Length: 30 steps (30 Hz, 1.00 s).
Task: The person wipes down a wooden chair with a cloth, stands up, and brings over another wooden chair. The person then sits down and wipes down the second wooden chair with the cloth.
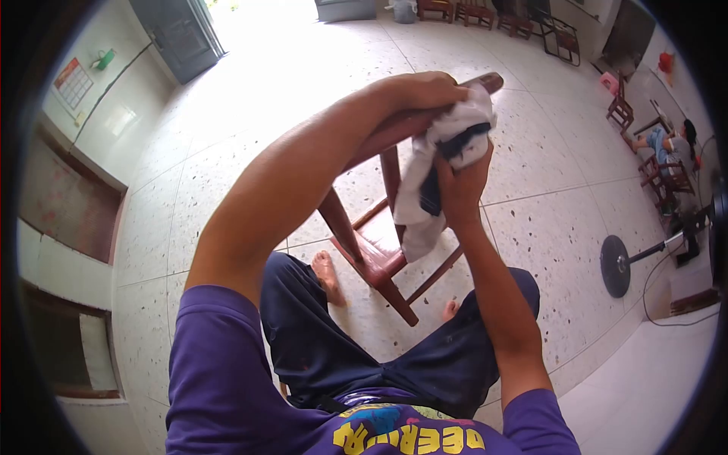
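A reddish-brown wooden chair (377, 262) stands between my knees, its top rail crossing in front of my chest and its seat lower down. My left hand (440, 89) is closed over the top rail near its far end. A white cloth with dark patches (415, 227) is bunched against that end of the rail and hangs down over the chair frame. My right hand (464, 186) grips the cloth from the near right side, just below my left hand. The cloth hides part of the rail and some of my right fingers.
Pale speckled tiles (561, 144) cover the floor. At the right stands a fan (616, 265) with a trailing cable, and beyond it a person (667, 144) sits on a wooden chair. Several wooden chairs (475, 14) line the far wall. A dark door (178, 38) stands at upper left.
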Each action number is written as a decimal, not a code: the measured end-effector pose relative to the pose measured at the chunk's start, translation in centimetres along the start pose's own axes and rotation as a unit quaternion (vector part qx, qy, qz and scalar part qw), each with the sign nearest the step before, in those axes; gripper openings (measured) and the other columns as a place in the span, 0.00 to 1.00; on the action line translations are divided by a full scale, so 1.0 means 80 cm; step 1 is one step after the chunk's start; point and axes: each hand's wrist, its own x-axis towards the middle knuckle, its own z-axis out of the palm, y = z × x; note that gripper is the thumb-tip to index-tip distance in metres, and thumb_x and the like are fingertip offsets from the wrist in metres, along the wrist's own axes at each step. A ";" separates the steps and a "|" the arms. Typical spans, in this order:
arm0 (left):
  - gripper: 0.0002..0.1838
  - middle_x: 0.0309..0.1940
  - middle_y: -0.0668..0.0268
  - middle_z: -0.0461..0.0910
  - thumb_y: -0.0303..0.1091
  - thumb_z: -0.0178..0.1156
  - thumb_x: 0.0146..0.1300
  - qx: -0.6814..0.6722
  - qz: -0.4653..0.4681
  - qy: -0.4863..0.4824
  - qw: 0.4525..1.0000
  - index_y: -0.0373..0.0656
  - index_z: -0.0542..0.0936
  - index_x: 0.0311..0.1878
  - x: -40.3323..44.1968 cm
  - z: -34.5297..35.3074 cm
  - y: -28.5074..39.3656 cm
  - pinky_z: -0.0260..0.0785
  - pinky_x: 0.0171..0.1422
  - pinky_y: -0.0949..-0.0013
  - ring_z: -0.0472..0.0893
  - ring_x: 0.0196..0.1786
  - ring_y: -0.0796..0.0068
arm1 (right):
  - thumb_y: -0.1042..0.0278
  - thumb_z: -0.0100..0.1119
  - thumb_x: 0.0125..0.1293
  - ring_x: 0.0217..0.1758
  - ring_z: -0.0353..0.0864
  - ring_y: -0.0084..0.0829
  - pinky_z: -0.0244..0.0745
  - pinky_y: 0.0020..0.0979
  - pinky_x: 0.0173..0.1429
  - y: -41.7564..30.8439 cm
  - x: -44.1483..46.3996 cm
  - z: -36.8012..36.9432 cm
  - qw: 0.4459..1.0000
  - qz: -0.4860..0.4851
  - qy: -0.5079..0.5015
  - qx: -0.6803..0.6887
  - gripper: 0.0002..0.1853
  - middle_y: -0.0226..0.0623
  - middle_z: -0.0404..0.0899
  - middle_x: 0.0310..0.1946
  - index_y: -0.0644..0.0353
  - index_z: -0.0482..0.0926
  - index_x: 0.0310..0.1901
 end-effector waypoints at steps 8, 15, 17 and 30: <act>0.44 0.47 0.52 0.88 0.72 0.55 0.63 -0.059 -0.023 -0.020 0.998 0.36 0.79 0.61 -0.042 -0.004 0.018 0.79 0.50 0.54 0.88 0.47 0.59 | 0.67 0.72 0.57 0.54 0.81 0.57 0.73 0.47 0.60 0.070 -0.074 -0.001 0.987 0.116 -0.024 -0.105 0.30 0.57 0.80 0.48 0.68 0.70 0.59; 0.43 0.49 0.50 0.87 0.69 0.55 0.65 -0.061 0.001 -0.009 0.998 0.35 0.78 0.63 -0.034 -0.002 0.010 0.80 0.53 0.52 0.87 0.50 0.51 | 0.74 0.68 0.60 0.53 0.85 0.47 0.79 0.42 0.57 0.103 -0.094 -0.029 0.915 0.352 -0.193 -0.050 0.22 0.52 0.83 0.49 0.68 0.77 0.57; 0.44 0.48 0.49 0.87 0.70 0.55 0.65 -0.053 0.004 -0.005 0.999 0.34 0.77 0.63 -0.046 -0.002 0.026 0.80 0.52 0.52 0.87 0.49 0.52 | 0.77 0.69 0.57 0.61 0.80 0.43 0.76 0.36 0.65 0.093 -0.080 -0.041 0.892 0.377 -0.173 0.178 0.32 0.46 0.80 0.57 0.69 0.72 0.65; 0.48 0.51 0.46 0.85 0.72 0.58 0.63 -0.070 0.004 -0.022 0.997 0.33 0.73 0.68 -0.038 0.003 0.020 0.80 0.54 0.57 0.86 0.51 0.56 | 0.57 0.59 0.72 0.68 0.73 0.34 0.71 0.41 0.69 0.172 -0.136 0.032 0.960 0.133 -0.023 0.246 0.27 0.40 0.72 0.66 0.58 0.70 0.68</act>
